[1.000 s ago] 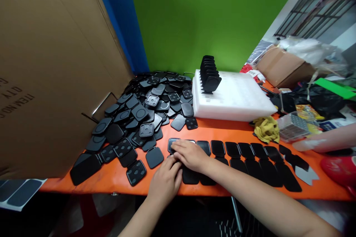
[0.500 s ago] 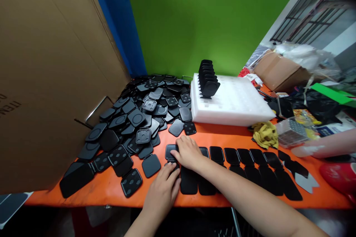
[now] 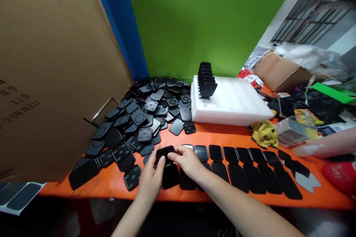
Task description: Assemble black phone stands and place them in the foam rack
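Observation:
Both of my hands hold one black rounded-square plastic piece just above the orange table. My left hand grips its near left side and my right hand pinches its right edge. To the right runs a double row of black flat pieces laid side by side along the table's front. A big heap of the same black pieces lies to the left, behind my hands.
A white foam tray with a stack of black pieces standing in it sits behind the row. A yellow cloth, a cardboard sheet at the left, clutter at the right and another person's arm are around.
My hands were pressing flat on the left end of the row; now they have lifted one black piece and hold it between them, slightly to the left.

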`<state>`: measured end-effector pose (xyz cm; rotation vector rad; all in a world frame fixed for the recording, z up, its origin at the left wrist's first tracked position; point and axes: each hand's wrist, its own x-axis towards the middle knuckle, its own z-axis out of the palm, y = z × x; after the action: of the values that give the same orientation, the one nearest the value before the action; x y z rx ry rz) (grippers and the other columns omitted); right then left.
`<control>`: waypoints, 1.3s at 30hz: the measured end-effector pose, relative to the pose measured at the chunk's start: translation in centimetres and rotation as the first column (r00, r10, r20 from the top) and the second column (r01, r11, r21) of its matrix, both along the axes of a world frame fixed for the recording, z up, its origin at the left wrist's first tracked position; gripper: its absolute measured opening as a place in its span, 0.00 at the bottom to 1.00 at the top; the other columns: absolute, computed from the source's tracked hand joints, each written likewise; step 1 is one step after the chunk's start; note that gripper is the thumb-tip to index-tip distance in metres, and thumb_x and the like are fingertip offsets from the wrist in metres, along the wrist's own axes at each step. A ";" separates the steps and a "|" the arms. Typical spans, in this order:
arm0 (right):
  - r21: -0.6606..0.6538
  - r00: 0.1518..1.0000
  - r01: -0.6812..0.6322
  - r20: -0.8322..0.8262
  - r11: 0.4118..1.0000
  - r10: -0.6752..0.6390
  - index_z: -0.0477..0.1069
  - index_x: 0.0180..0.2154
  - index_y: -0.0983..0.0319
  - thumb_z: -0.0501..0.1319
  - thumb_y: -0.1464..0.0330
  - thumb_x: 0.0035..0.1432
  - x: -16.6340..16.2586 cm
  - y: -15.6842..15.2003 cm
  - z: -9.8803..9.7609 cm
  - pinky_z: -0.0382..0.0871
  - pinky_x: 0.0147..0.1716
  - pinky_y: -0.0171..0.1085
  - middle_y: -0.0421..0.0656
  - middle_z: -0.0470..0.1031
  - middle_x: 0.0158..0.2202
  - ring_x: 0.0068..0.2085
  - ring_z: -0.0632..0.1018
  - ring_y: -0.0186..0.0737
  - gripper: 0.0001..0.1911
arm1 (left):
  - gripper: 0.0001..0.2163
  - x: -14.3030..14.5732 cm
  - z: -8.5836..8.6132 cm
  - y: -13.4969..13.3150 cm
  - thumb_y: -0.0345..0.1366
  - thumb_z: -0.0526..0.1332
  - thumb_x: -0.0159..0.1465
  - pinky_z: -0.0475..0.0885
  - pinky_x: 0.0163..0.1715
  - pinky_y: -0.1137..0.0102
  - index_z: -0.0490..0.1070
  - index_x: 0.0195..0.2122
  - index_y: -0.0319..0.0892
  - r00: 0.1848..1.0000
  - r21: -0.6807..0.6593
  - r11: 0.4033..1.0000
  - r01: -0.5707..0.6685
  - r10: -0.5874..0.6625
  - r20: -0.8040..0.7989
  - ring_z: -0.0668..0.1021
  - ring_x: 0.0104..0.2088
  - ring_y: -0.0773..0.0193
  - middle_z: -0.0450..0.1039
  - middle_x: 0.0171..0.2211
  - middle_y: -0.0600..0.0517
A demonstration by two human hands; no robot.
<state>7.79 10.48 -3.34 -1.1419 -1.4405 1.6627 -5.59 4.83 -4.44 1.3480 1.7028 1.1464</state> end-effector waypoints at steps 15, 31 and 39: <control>0.365 0.932 0.084 0.301 0.927 -0.203 0.60 0.27 0.59 0.49 0.62 0.59 1.4 -3.0 0.8 0.58 0.25 0.32 0.39 0.67 0.24 0.27 0.68 0.35 0.11 | 0.14 1.5 2.3 0.4 0.45 0.61 0.54 0.71 0.25 0.71 0.62 0.31 0.40 0.902 -0.227 0.953 0.201 -0.090 0.422 0.74 0.26 0.66 0.69 0.24 0.56; 0.387 0.895 0.139 0.345 0.912 -0.283 0.64 0.31 0.60 0.51 0.63 0.58 2.9 -4.0 2.7 0.57 0.25 0.31 0.38 0.70 0.25 0.27 0.69 0.34 0.10 | 0.12 3.0 2.5 -0.1 0.45 0.59 0.55 0.70 0.26 0.71 0.63 0.29 0.41 0.934 -0.160 0.961 0.225 -0.165 0.317 0.71 0.24 0.66 0.64 0.20 0.58; 0.306 0.940 0.145 0.253 0.941 -0.227 0.67 0.32 0.61 0.48 0.62 0.60 3.9 -4.3 2.6 0.60 0.28 0.32 0.40 0.71 0.28 0.29 0.70 0.35 0.12 | 0.12 2.8 4.0 -0.2 0.42 0.60 0.55 0.68 0.30 0.71 0.67 0.34 0.39 0.919 -0.150 0.947 0.286 -0.227 0.322 0.72 0.29 0.64 0.69 0.27 0.53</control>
<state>11.65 6.14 -0.77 -1.3441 -1.6271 1.1489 -2.80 4.62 -0.44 1.1677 1.3346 0.9516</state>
